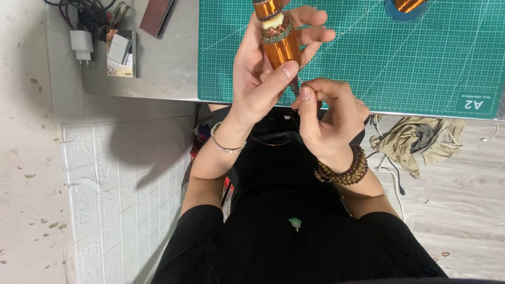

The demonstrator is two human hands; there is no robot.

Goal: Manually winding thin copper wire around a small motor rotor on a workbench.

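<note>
This looks like a home hobby workshop: a green gridded cutting mat [368, 52] covers the grey desk [158, 68] along the frame's top, a white charger plug [81, 44] with tangled cables sits upper left, and crumpled cloth [415, 139] lies on the wood-look floor [463, 210] at right.

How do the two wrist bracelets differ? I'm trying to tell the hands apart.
The left-wrist bangle is one thin, smooth silver-coloured ring; the right-wrist bead bracelet is thick, brown, and made of many round beads in more than one row. The left hand grips a copper wire coil; the right hand pinches near its lower end.
</note>
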